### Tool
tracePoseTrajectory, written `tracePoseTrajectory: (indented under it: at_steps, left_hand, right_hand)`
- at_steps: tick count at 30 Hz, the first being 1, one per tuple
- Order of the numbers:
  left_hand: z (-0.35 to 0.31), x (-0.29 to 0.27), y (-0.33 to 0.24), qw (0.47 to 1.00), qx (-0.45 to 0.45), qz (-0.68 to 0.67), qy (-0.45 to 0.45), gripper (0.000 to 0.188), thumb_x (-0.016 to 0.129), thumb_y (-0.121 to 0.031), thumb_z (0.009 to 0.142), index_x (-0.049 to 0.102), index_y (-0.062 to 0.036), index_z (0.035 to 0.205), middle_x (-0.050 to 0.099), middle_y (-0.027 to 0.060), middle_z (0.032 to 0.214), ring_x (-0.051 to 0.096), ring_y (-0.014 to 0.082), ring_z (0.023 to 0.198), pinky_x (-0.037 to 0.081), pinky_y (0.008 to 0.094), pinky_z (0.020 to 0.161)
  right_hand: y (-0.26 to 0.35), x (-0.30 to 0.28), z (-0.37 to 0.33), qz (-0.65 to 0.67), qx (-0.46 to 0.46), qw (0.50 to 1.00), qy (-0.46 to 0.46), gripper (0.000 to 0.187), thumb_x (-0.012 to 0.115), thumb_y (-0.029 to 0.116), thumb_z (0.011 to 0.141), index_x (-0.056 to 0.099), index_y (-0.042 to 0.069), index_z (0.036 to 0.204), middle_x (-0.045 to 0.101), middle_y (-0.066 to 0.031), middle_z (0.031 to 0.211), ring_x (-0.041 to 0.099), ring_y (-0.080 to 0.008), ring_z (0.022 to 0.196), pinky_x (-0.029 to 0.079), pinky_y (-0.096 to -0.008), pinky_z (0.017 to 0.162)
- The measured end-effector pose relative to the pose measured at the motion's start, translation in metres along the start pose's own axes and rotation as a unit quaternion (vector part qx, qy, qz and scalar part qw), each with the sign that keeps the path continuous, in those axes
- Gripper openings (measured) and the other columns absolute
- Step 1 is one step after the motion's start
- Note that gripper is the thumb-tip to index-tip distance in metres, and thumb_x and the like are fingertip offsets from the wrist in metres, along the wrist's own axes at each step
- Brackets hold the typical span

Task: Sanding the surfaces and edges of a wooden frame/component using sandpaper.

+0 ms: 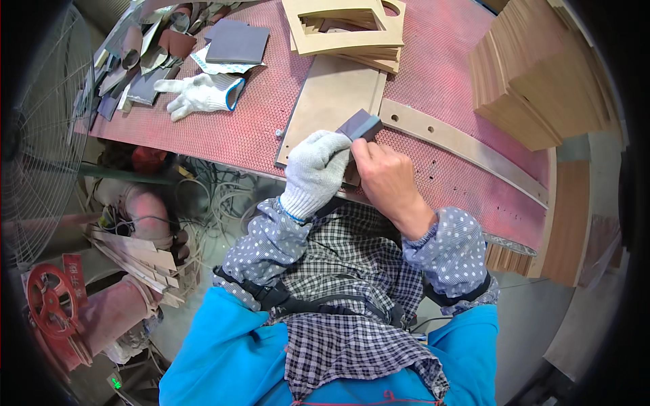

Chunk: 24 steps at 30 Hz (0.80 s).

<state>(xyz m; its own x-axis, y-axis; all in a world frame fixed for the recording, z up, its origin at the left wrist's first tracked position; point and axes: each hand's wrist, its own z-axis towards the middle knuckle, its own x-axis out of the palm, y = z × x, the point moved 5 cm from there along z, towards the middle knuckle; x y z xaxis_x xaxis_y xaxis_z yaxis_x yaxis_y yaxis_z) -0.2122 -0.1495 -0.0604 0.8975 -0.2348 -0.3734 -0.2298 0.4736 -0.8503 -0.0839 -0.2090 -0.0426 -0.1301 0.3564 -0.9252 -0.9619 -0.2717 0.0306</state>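
A small dark grey sanding block [359,126] with a blue-green edge is held between my two hands, just over the near end of a flat brown board [332,95]. My left hand [313,169], in a white knit glove, is closed with its fingers at the block's near left side. My right hand [387,172] is bare and pinches the block's near right corner. The palms and the block's underside are hidden. To the right of the block, a long curved wooden strip [467,145] with holes lies across the red perforated tabletop [271,135].
Wooden frames with cutouts [345,44] are stacked at the far middle. Tall stacks of wooden panels [542,74] stand at the right. A loose white glove [200,95], grey sandpaper sheets [237,44] and scraps lie far left. A fan [51,135] and red handwheel [53,300] are left.
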Motion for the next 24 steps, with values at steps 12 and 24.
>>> tracePoseTrajectory:
  at_steps: [12,24]
  left_hand:
    - [-0.002,0.001,0.002,1.000,0.003,-0.005,-0.002,0.012,0.074,0.001,0.086,0.074,-0.0006,0.097,0.071,0.0144,0.091,0.072,0.0290,0.083,0.057,0.0354,0.074]
    - [-0.002,0.005,-0.003,1.000,-0.015,0.005,0.004,0.013,0.074,0.000,0.085,0.073,-0.0004,0.099,0.072,0.0141,0.093,0.072,0.0289,0.084,0.057,0.0360,0.076]
  right_hand:
    - [-0.003,-0.002,-0.016,0.055,0.015,0.998,0.042,0.013,0.064,0.008,0.086,0.057,0.004,0.096,0.065,-0.0095,0.078,0.070,-0.0252,0.073,0.058,-0.0376,0.060]
    - [-0.006,0.002,-0.014,0.063,0.032,0.996,0.045,0.014,0.063,0.008,0.087,0.057,0.003,0.099,0.066,-0.0112,0.077,0.071,-0.0270,0.071,0.058,-0.0387,0.060]
